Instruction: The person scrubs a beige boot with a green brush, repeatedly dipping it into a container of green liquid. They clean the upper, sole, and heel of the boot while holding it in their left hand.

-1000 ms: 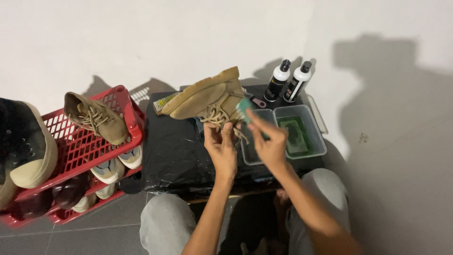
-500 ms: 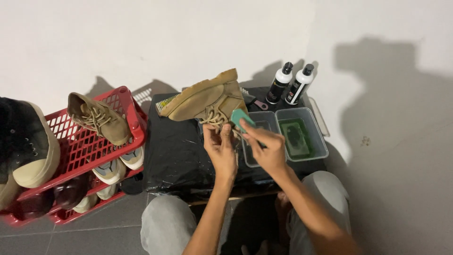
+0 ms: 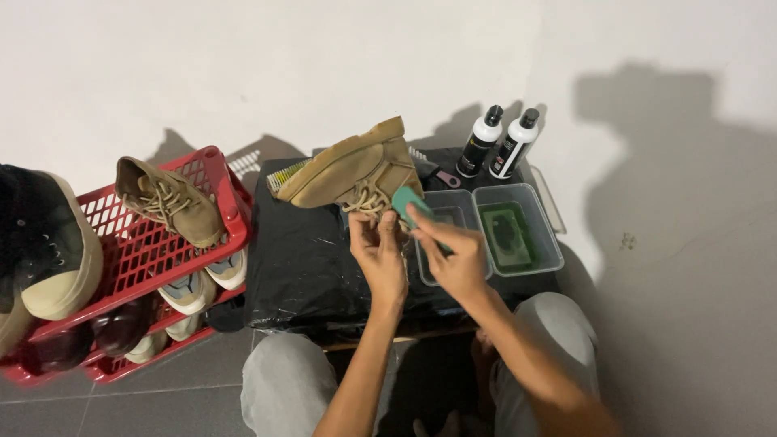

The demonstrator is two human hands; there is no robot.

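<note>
Against a white wall, over a black-covered table (image 3: 299, 267), our left hand (image 3: 379, 252) pinches the tan boot (image 3: 356, 170) by its laces while our right hand (image 3: 455, 257) pinches a green sponge (image 3: 406, 202) at them. We judge the scrubbing underway; next calls for steady strokes.

Both forearms rise from the bottom of the view, bare, and converge toward the middle. The left hand (image 3: 380, 252) is raised with its palm turned away from the camera, fingers curled upward and closed in a pinch at the fingertips. The right hand (image 3: 455, 257) sits just beside it, nearly touching, wrist bent inward; its thumb and fingers are extended forward and pressed together in a flat grip. Knees in grey trousers spread to either side below.
</note>
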